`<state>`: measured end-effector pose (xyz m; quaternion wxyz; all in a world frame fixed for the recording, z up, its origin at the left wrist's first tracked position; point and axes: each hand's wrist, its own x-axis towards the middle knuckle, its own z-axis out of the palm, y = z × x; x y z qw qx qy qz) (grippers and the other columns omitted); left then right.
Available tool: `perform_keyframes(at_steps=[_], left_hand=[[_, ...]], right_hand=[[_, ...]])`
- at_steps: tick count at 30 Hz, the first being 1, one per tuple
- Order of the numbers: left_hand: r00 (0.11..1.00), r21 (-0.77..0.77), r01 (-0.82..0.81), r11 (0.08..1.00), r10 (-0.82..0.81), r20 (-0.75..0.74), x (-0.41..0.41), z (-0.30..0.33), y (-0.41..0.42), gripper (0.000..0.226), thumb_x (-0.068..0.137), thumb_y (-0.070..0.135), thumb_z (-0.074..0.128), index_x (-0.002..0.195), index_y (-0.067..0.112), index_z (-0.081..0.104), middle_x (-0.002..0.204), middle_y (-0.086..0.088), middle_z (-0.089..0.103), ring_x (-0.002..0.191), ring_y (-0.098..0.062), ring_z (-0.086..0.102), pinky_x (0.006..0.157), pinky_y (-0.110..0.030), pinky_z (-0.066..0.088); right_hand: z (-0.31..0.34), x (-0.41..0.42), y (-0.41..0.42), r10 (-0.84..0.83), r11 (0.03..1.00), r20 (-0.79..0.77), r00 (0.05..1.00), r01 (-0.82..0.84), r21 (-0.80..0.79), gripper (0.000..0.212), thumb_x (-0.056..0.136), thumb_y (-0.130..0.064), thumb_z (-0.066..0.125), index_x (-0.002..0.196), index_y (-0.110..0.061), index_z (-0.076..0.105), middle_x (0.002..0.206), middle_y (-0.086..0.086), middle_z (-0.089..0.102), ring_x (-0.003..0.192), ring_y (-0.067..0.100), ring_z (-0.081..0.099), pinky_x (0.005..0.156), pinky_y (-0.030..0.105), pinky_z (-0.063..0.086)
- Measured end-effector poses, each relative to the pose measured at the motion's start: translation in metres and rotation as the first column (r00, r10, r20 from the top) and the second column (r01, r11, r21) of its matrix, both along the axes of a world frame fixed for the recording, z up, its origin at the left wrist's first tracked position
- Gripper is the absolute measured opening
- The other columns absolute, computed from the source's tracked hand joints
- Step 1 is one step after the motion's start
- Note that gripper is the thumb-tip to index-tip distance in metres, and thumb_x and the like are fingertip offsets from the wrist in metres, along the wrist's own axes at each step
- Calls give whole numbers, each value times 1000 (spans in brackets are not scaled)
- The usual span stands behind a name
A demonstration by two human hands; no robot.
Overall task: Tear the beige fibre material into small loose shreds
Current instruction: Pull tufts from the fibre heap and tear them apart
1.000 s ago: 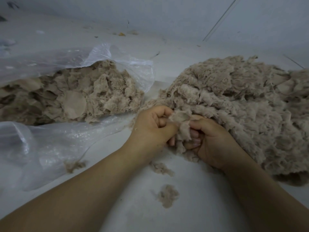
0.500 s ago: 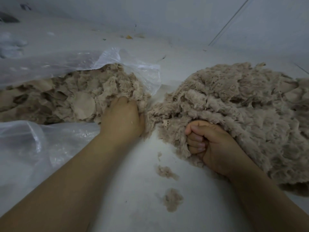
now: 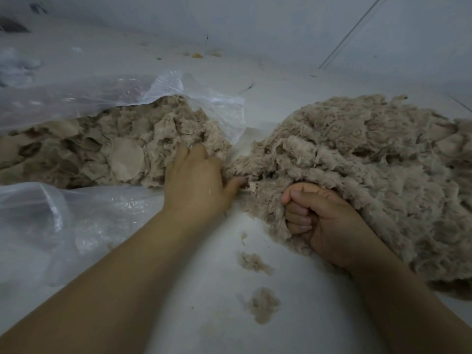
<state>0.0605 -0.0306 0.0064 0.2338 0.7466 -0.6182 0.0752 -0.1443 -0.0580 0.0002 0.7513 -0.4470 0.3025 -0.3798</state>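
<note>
While the right hand grips the fluffy beige shredded-fibre heap, the left hand has reached at ten o'clock into the clear plastic bag's untorn beige fibre, fingers buried, grasp unclear: fetching another piece.

- The shredded heap is beige fibre: matt, fluffy, rough-edged.
- The unshredded material looks like flatter, papery beige sheets with smooth matt faces and torn fuzzy edges.
- The bag is thin clear plastic, glossy and wrinkled.
- The floor is pale, smooth and matt, with loose fibre tufts.
</note>
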Motion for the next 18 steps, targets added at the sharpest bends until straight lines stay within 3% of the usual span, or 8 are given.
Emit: perform_keyframes(at_steps=[2, 5, 7, 10, 14, 18], left_hand=[[998, 41, 68, 997, -68, 3, -7, -4, 0, 31, 87, 39, 64, 70, 19, 46, 86, 0, 39, 97, -29, 42, 77, -41, 39], [969, -26, 208, 978, -210, -128, -17, -9, 0, 34, 88, 12, 59, 61, 15, 39, 75, -1, 43, 87, -26, 41, 75, -39, 37], [920, -78, 282, 956, -293, -261, -26, -11, 2, 24, 90, 10, 57, 68, 13, 49, 75, -2, 47, 84, -23, 40, 71, -35, 34], [796, -256, 416, 872, -486, -361, -40, -8, 11, 16, 91, 7, 56, 78, 10, 48, 71, 1, 43, 71, -16, 38, 60, -30, 29], [632, -331, 614, 717, -698, -338, -53, -6, 20, 15, 89, -3, 54, 78, 5, 47, 76, 5, 40, 70, -9, 36, 64, -17, 29], [588, -336, 714, 614, -787, -189, -51, -4, 19, 11, 93, -1, 52, 83, 0, 55, 90, -8, 49, 82, -21, 46, 73, -32, 41]], right_hand=[[0, 0, 1, 3, 1000, -4, 1000, -3, -5, 16, 78, -11, 50, 72, 0, 59, 51, -1, 36, 40, 5, 28, 39, 16, 22], [1, -1, 1, 15, 1000, -7, 1000, -15, -3, 18, 78, -12, 50, 73, 0, 63, 51, -1, 36, 39, 5, 28, 39, 15, 22], [2, -1, 0, 25, 1000, -19, 1000, -25, -4, 20, 79, -13, 50, 78, 2, 64, 51, -2, 35, 39, 4, 28, 38, 15, 23], [3, 0, 0, 35, 999, -14, 999, -35, 9, 20, 80, -13, 50, 80, 2, 63, 50, -3, 34, 37, 3, 27, 37, 13, 22], [2, -2, -1, 33, 999, 40, 999, -34, 16, 27, 82, -17, 54, 55, -16, 59, 48, -4, 33, 37, 2, 26, 37, 14, 20], [3, -3, 0, 48, 998, 26, 999, -47, -34, 30, 82, -31, 62, 54, -21, 57, 47, -7, 29, 37, 1, 24, 38, 13, 21]])
